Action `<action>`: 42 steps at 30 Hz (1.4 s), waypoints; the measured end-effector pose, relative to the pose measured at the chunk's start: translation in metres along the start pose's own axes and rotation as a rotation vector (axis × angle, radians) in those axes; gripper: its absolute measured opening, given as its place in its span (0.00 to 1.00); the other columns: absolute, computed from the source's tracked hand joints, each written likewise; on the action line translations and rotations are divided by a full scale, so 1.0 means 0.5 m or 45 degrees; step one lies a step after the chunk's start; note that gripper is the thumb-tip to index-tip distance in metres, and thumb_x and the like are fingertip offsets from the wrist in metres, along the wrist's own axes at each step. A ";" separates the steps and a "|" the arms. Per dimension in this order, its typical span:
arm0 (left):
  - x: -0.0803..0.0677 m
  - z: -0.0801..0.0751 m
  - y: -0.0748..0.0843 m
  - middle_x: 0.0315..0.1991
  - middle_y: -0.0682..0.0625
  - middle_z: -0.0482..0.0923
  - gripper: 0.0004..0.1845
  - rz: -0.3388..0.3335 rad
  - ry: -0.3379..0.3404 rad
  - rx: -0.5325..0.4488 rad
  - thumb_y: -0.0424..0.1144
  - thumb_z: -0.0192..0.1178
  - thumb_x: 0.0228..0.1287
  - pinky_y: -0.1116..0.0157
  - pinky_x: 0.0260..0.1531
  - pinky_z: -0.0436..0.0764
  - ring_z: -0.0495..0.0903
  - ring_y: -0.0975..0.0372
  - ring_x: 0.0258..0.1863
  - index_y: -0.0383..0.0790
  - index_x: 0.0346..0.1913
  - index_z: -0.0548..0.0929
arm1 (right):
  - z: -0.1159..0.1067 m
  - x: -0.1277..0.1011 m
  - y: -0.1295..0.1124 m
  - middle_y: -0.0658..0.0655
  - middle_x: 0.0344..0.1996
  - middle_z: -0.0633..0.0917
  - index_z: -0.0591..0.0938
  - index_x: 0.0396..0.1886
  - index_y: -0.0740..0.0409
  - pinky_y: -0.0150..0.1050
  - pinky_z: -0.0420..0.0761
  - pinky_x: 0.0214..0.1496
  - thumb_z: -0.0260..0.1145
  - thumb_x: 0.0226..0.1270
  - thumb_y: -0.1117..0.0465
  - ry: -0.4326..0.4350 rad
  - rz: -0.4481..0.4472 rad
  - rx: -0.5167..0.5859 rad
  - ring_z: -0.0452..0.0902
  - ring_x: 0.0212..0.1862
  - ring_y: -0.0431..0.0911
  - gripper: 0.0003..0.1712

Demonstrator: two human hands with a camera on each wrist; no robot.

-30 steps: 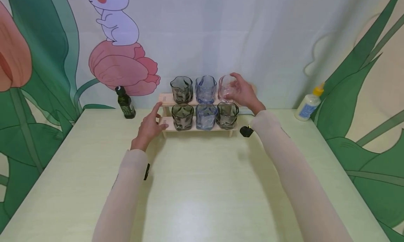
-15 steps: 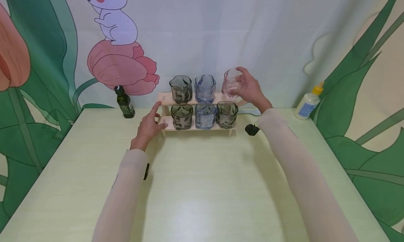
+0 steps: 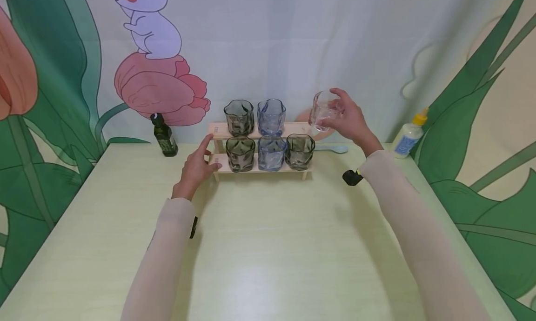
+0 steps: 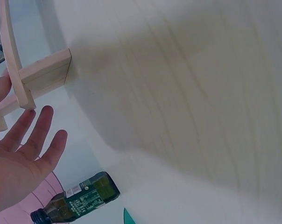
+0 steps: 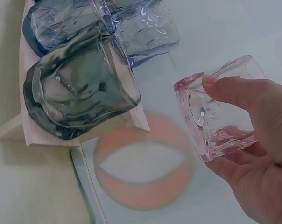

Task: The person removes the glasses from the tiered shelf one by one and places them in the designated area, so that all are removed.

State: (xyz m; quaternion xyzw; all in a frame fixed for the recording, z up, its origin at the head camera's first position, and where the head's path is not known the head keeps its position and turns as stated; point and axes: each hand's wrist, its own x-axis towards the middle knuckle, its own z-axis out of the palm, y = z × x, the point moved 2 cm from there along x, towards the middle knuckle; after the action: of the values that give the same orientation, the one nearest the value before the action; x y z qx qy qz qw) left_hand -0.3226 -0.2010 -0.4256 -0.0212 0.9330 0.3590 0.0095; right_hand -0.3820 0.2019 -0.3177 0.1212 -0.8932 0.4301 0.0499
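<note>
My right hand [image 3: 351, 118] grips a clear, pink-tinted glass [image 3: 321, 108] between thumb and fingers, raised just off the right end of a two-tier wooden rack [image 3: 298, 126]. In the right wrist view the pink glass [image 5: 201, 109] lies tilted in the hand. On the upper tier stand a grey glass [image 3: 239, 118] and a blue glass [image 3: 271, 118]. The lower tier holds another blue glass [image 3: 272, 154] between two dark grey-green ones. At the rack's left end my left hand [image 3: 196, 166] touches the wood with thumb and fingertips, its other fingers spread straight.
A dark green bottle [image 3: 165, 136] stands at the back left of the table [image 3: 259, 237]. At the back right is a white bottle with a yellow cap [image 3: 408, 136]. A pale blue spoon-like thing [image 3: 337, 149] lies right of the rack. A printed curtain hangs behind.
My right hand has lifted the pink glass off the upper tier's right end and carried it rightward. The left hand has stayed at the rack's left end.
</note>
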 end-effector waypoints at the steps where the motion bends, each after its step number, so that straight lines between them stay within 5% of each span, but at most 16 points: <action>1: 0.000 0.001 0.001 0.68 0.37 0.70 0.50 0.003 0.002 0.001 0.38 0.65 0.67 0.42 0.56 0.73 0.77 0.43 0.57 0.66 0.80 0.43 | -0.005 -0.006 0.001 0.64 0.67 0.73 0.56 0.79 0.46 0.60 0.71 0.65 0.75 0.60 0.58 0.006 -0.003 0.002 0.69 0.66 0.61 0.51; 26: -0.001 0.004 -0.005 0.67 0.36 0.71 0.50 0.029 0.024 -0.007 0.37 0.65 0.67 0.43 0.54 0.74 0.78 0.43 0.55 0.65 0.80 0.43 | -0.027 -0.138 0.071 0.65 0.65 0.75 0.56 0.80 0.45 0.51 0.74 0.55 0.73 0.63 0.61 -0.016 0.005 -0.056 0.71 0.63 0.58 0.51; 42: -0.003 0.005 -0.005 0.68 0.37 0.70 0.50 0.030 0.025 -0.007 0.37 0.65 0.67 0.43 0.55 0.74 0.78 0.43 0.56 0.66 0.80 0.43 | 0.029 -0.183 0.157 0.66 0.56 0.79 0.60 0.74 0.55 0.32 0.74 0.39 0.76 0.57 0.65 -0.076 0.032 -0.072 0.74 0.52 0.54 0.49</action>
State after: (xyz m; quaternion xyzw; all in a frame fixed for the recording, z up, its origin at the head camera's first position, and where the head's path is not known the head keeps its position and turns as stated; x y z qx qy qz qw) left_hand -0.3212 -0.2011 -0.4291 -0.0139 0.9322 0.3615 -0.0040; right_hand -0.3141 0.2537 -0.4039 0.1214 -0.9075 0.4016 0.0212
